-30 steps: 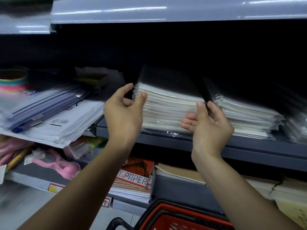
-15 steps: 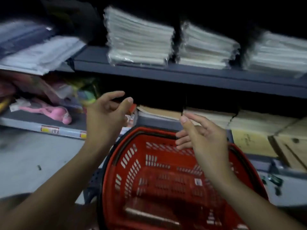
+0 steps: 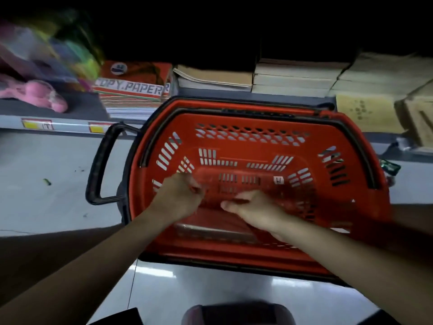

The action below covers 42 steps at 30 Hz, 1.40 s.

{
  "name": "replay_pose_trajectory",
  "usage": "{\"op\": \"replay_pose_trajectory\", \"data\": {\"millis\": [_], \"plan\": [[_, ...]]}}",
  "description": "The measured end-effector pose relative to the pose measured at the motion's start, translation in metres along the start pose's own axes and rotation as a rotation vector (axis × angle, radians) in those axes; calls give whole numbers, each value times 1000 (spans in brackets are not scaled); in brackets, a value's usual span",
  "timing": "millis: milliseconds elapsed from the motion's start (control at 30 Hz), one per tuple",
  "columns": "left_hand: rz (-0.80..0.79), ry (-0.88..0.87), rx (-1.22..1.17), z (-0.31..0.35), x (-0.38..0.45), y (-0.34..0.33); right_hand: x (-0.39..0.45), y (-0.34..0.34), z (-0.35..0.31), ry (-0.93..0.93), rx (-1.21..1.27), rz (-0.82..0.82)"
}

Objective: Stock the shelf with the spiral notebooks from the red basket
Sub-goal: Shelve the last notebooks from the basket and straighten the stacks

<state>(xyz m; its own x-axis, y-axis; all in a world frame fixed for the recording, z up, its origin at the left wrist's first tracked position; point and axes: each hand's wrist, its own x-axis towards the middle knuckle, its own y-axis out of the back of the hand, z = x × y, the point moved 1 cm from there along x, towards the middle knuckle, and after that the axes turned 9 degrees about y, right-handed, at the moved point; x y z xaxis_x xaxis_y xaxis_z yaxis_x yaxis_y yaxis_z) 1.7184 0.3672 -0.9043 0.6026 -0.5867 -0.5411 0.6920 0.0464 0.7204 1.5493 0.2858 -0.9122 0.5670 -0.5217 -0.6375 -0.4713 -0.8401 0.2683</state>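
Reaching: both hands are dipping into red basket (image 3: 257, 137)
Left hand (image 3: 180, 195): fingers curling, contents blurred, cannot tell
Right hand (image 3: 255, 207): fingers lying flat
Spiral notebooks (image 3: 210, 227): lying against basket's near wall
Risk: wrapped cover is probably slipping under a blind grab

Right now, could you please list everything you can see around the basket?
red basket: one, red with black rim and handle, on the floor before the shelf.
wrapped item: one, dark red, blurred, in the basket bottom.
copy paper packs: one stack, red and white, shelf left.
notebook stacks: several, tan, shelf right.
pink item: one, shelf far left.
left hand: inside the basket, fingers curled.
right hand: inside the basket, grip unclear.
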Motion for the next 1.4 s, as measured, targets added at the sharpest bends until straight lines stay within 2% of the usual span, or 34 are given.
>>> {"op": "replay_pose_trajectory", "data": {"millis": [100,200,367,533,700,767,867,1000,1167,1200,1300,1400], "plan": [[-246,8,349,-23,-9,-10,4,-2,22,-151,-285,-126],[-377,12,421,-27,-10,-10,5,-4,30,-236,-393,-163],[-322,86,359,-17,-10,-4,6,-9,35,-274,-257,-36],[-229,248,22,-2,-8,6,0,2,24,-287,-20,146],[-69,424,-663,0,-12,30,-9,20,-6,-265,577,241],[-82,465,-956,3,-21,38,-16,26,-21,-227,751,246],[-195,361,-1150,0,-39,45,-38,32,-48,-148,807,226],[-268,201,-1261,-4,-66,70,-80,48,-79,30,828,170],[-395,-20,-1438,2,-130,91,-147,57,-111,294,612,8],[-400,-76,-1465,3,-143,95,-157,56,-115,347,582,4],[-276,-180,-1537,4,-162,110,-177,56,-128,496,535,14],[-261,-299,-1607,11,-171,124,-180,58,-141,602,562,41]]}}
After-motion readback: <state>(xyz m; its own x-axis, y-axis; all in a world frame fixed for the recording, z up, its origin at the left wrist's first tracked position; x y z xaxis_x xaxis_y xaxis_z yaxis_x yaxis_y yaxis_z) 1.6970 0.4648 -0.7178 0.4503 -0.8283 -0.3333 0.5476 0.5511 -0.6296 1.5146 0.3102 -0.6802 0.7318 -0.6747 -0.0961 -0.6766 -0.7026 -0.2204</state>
